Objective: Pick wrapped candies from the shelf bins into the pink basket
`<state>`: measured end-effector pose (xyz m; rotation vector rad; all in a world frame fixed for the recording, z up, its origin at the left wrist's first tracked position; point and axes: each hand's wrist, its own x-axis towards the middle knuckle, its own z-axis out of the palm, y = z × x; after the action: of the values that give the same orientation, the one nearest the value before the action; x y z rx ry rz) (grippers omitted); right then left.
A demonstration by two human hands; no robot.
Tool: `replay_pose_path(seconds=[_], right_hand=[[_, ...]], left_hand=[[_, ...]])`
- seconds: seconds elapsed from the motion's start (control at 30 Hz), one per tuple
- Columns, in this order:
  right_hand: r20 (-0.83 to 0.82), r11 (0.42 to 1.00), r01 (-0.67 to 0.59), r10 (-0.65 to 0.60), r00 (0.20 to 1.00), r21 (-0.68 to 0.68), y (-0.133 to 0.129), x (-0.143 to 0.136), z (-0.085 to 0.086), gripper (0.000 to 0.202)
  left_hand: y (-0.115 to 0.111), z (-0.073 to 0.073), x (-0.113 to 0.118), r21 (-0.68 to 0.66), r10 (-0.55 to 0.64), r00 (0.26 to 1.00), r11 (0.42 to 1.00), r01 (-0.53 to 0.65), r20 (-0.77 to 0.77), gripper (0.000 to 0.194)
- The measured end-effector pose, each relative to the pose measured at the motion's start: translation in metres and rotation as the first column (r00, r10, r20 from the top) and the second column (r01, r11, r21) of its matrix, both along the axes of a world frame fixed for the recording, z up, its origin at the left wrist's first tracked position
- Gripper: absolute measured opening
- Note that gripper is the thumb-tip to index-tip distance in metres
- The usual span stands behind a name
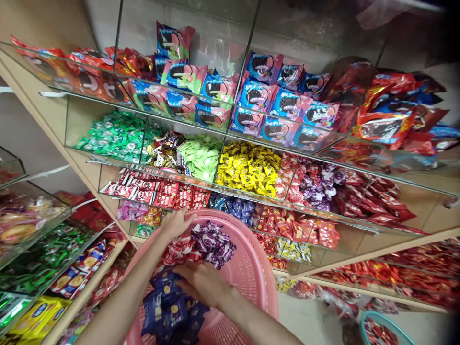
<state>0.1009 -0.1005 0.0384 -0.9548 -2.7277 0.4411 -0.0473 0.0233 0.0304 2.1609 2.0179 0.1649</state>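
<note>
A pink plastic basket (pixel 269 278) is in front of me, with wrapped candies inside. My left hand (pixel 178 224) is closed over its far rim. Inside the basket, my right hand (pixel 203 283) lies on a heap of dark blue packets (pixel 168 311), its fingers spread and slightly blurred; its palm side is hidden. Beyond that hand are purple-and-white wrapped candies (pixel 215 242) and red-and-white wrapped candies (pixel 180 250), side by side against the far wall of the basket.
Glass-fronted shelves hold blue-and-pink cookie packs (pixel 257 93), green candies (pixel 115 136), yellow candies (pixel 247 167) and red packets (pixel 179 194). More bins stand at left, with yellow packs (pixel 36 316). A teal basket (pixel 386 316) stands on the floor (pixel 305 316) at lower right.
</note>
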Motion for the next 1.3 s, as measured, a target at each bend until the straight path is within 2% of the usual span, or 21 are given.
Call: replay_pose_path(seconds=[0.2,0.3,0.47,0.6,0.67,0.83,0.97,1.13,1.3], right_hand=[[-0.094,0.987,-0.078,0.065,0.993,-0.139,0.003,0.001,-0.018,0.020],[-0.164,0.980,-0.080,0.049,0.985,-0.184,0.002,-0.001,-0.024,0.019],[-0.321,0.956,-0.006,-0.092,0.943,-0.294,0.002,-0.002,-0.027,0.018],[-0.358,0.922,0.132,-0.270,0.894,-0.365,0.001,-0.005,-0.031,0.025],[-0.373,0.915,0.147,-0.294,0.880,-0.375,-0.001,-0.009,-0.033,0.030],[-0.368,0.914,0.096,-0.252,0.895,-0.393,-0.006,-0.020,-0.035,0.038],[-0.365,0.893,0.111,-0.289,0.885,-0.437,-0.007,-0.026,-0.038,0.035],[-0.434,0.859,0.069,-0.324,0.841,-0.507,-0.005,-0.028,-0.040,0.035],[-0.543,0.826,-0.016,-0.355,0.761,-0.563,-0.001,-0.023,-0.029,0.030]], left_hand=[[0.000,0.002,0.001,0.008,0.000,0.999,1.000,0.001,-0.032,0.064],[-0.001,0.004,0.002,0.001,0.005,0.999,1.000,-0.005,-0.040,0.063],[-0.002,0.006,0.002,-0.011,0.009,1.000,1.000,-0.009,-0.029,0.060],[-0.002,0.004,0.002,0.011,0.009,1.000,1.000,-0.009,-0.027,0.060],[-0.002,0.004,0.002,0.013,0.010,1.000,1.000,-0.010,-0.029,0.059],[-0.002,0.005,0.002,-0.002,0.015,1.000,1.000,-0.016,-0.023,0.060],[-0.002,0.006,0.002,0.005,0.004,1.000,1.000,-0.004,-0.017,0.061],[-0.003,0.008,0.002,-0.001,0.007,1.000,1.000,-0.007,-0.017,0.063],[-0.003,0.009,0.003,-0.005,0.008,1.000,1.000,-0.008,-0.025,0.063]])
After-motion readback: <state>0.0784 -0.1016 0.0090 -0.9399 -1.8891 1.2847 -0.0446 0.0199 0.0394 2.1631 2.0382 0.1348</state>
